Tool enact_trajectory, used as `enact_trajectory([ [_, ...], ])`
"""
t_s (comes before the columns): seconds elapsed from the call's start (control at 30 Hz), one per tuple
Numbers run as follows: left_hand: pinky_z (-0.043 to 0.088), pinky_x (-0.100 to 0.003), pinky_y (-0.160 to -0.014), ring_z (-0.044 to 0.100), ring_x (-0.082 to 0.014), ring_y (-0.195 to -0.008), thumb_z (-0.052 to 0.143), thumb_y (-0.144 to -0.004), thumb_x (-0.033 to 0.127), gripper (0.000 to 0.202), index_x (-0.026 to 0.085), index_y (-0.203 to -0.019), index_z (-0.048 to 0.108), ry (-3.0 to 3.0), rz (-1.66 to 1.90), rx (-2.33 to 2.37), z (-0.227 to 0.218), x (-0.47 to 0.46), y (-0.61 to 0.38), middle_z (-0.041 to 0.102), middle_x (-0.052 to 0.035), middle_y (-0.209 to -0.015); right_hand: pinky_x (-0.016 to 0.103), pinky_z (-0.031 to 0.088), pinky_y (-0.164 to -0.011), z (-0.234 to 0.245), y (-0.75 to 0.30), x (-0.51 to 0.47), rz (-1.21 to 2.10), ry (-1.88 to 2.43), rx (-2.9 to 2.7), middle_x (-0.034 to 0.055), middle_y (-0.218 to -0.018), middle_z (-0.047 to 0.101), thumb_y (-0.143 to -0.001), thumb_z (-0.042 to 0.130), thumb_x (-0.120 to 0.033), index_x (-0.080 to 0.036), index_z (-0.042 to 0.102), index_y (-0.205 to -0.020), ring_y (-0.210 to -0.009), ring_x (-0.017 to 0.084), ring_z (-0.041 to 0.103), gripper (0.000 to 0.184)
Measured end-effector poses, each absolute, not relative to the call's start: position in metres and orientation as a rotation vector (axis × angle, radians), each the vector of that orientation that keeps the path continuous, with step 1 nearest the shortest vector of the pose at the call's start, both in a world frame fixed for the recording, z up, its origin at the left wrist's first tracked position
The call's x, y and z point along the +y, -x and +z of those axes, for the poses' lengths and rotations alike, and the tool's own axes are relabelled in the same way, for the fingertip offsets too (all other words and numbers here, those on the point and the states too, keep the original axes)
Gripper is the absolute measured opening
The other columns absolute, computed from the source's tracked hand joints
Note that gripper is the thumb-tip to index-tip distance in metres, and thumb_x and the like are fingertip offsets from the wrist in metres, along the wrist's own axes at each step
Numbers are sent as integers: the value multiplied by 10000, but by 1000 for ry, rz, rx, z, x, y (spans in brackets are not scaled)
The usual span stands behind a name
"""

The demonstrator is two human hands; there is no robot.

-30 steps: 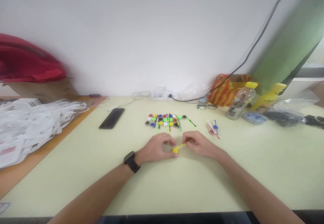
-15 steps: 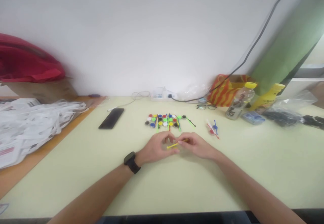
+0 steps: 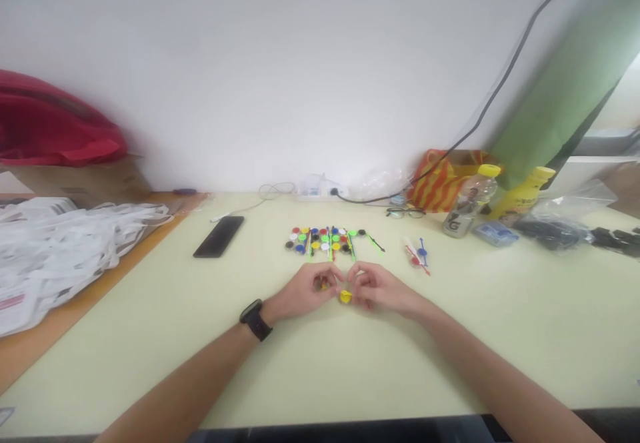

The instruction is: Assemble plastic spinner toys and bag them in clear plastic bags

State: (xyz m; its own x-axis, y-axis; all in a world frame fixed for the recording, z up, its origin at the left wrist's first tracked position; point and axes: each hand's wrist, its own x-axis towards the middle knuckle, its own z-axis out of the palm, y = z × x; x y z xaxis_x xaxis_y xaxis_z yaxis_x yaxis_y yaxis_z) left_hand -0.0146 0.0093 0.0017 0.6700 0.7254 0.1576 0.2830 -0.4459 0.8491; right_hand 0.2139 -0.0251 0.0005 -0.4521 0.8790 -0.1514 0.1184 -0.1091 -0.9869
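A small yellow spinner (image 3: 345, 296) with a round disc is between my two hands, low over the table. My left hand (image 3: 305, 291), with a black watch at the wrist, has its fingers curled and its thumb at the disc's left side. A bit of yellow shows inside its curl. My right hand (image 3: 384, 289) pinches at the disc's right side, its fingertips partly hidden. Just beyond the hands lie rows of coloured discs (image 3: 326, 246) with thin coloured arrows among them. To the right are a blue arrow piece (image 3: 423, 252) and a red arrow piece (image 3: 416, 261).
A black phone (image 3: 219, 237) lies to the left, near white strapped bags (image 3: 85, 249). Eyeglasses (image 3: 405, 213), a power strip (image 3: 320, 189) and a striped bag (image 3: 433, 179) are at the back. Bottles (image 3: 470, 203) and plastic-wrapped black items (image 3: 553, 229) stand right.
The long yellow arrow that my right hand held is now mostly hidden behind the fingers. Both hands have closed in around the yellow disc, which shows more plainly.
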Motion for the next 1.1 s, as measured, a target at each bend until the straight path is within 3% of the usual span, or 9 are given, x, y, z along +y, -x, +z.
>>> enact_trajectory([
  [0.17,411,-256,-634,594,-145,-707,639,-918,280,131,189,-992,696,-2026,627,780,-1,9,14,689,-16,-785,209,381,-471,-3,-216,-24,1605,1192,-1614,-25,-733,684,-814,693,-300,-226,535,-968,-513,104,528,233],
  [0.67,432,-255,-652,583,-143,-704,630,-916,296,170,171,-1007,700,-1981,561,743,2,10,12,680,-25,-779,199,346,-506,10,-220,-26,1547,1224,-1711,-39,-712,605,-813,661,-208,-211,560,-937,-597,106,509,160],
  [0.9,361,-239,-586,470,-117,-616,638,-862,228,160,189,-1003,702,-1973,507,766,-5,13,11,545,34,-667,214,346,-540,5,-219,-23,1553,1190,-1728,-24,-758,635,-763,636,-145,-201,558,-908,-629,112,529,174],
  [1.1,401,-260,-639,554,-147,-701,630,-894,270,157,194,-1015,695,-1977,554,812,-6,10,10,639,-1,-770,236,369,-567,5,-220,-25,1307,1236,-1910,-31,-697,582,-871,633,-290,-190,616,-884,-616,122,515,103],
])
